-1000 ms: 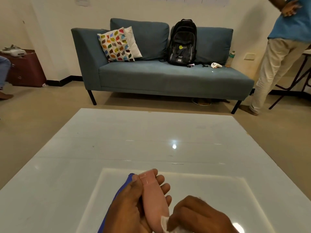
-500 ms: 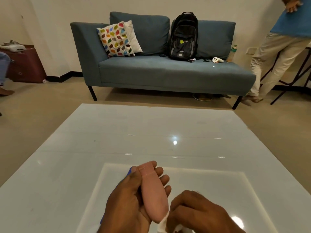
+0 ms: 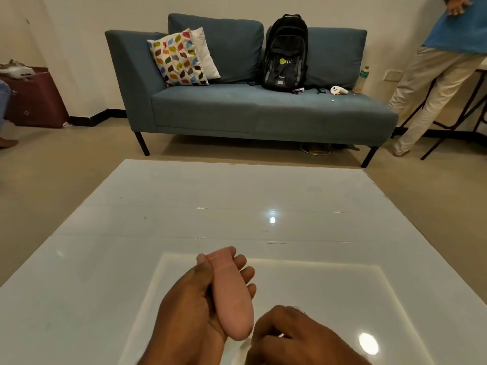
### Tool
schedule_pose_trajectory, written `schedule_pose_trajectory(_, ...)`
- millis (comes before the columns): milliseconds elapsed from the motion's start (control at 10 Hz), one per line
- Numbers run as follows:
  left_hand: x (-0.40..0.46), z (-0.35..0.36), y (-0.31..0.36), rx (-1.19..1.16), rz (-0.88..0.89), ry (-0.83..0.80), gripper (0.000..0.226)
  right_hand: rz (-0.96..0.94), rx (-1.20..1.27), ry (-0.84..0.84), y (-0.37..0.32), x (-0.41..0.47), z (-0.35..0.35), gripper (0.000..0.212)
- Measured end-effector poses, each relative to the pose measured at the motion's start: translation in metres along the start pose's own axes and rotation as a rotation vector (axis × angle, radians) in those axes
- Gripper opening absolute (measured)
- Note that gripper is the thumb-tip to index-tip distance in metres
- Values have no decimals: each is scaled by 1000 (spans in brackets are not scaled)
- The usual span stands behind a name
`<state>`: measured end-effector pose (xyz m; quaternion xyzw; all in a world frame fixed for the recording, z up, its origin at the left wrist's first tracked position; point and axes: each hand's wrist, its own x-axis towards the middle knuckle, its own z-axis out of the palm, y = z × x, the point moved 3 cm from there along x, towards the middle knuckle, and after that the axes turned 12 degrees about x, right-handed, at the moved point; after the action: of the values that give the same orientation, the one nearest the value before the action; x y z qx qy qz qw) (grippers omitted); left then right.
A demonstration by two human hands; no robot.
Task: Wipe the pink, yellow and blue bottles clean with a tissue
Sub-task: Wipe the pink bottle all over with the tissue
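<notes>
My left hand [image 3: 189, 317] grips the pink bottle [image 3: 232, 299] low over the glossy white table [image 3: 237, 206], with the bottle's rounded end pointing back at me. My right hand [image 3: 295, 338] is curled at that near end, fingers bunched against the bottle. The tissue is almost wholly hidden inside those fingers. The blue and yellow bottles are not visible.
Beyond the table stands a blue sofa [image 3: 250, 106] with a patterned cushion [image 3: 179, 59], a black backpack [image 3: 284, 54] and a plastic bottle [image 3: 362, 80]. A person [image 3: 434, 75] stands at the far right beside a folding table. A brown case [image 3: 34, 101] sits far left.
The pink bottle has tilted so that its near end rises toward me. My right hand has closed over the tissue, hiding it. The blue bottle behind my left hand has dropped out of sight.
</notes>
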<state>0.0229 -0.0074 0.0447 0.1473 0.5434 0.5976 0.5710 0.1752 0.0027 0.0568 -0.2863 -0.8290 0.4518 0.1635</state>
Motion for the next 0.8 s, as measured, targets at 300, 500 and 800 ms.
schedule_pose_trajectory(300, -20, 16, -9, 16, -30, -122, 49, -197, -86, 569, 3, -32, -23, 13)
schedule_pose_trajectory(500, -4, 3, -1, 51, 6, -74, 44, -53, 97, 31, 56, -5, -4, 38)
schedule_pose_trajectory(800, -17, 17, -14, 58, -28, -125, 45, -385, -213, 524, -10, -21, -24, 17)
